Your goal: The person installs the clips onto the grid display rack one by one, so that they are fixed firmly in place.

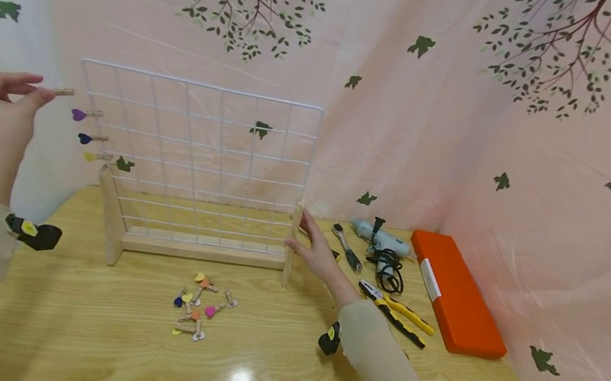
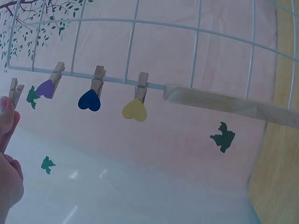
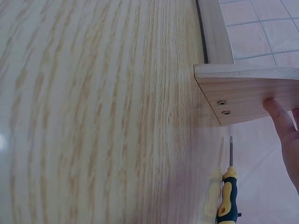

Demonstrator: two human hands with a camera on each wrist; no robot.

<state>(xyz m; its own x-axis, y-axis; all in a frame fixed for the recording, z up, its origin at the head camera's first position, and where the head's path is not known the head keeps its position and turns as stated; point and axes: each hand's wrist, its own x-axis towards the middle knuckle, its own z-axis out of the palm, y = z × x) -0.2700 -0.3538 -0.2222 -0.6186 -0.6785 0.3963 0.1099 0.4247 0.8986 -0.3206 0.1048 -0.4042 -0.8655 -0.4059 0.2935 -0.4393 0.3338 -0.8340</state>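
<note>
My left hand (image 1: 0,108) pinches a small wooden clothespin (image 1: 64,92) between thumb and fingertips, just left of a white wire grid rack (image 1: 220,134). The pin's far end is bare wood; any heart on it is hidden by my fingers. Three heart clothespins are clipped along the rack's left edge: purple (image 2: 45,88), dark blue (image 2: 89,100) and yellow (image 2: 134,110). My right hand (image 1: 320,255) holds the rack's right wooden post (image 1: 290,259), thumb at the front. In the right wrist view, a fingertip touches the post's outer face, above two screws (image 3: 222,102).
Several loose heart clothespins (image 1: 210,311) lie in front of the rack. To the right are a ratchet wrench (image 1: 347,247), a glue gun (image 1: 383,239) with a black cord, yellow-black pliers (image 1: 396,312) and an orange case (image 1: 460,294). A screwdriver (image 3: 229,191) lies beside the post.
</note>
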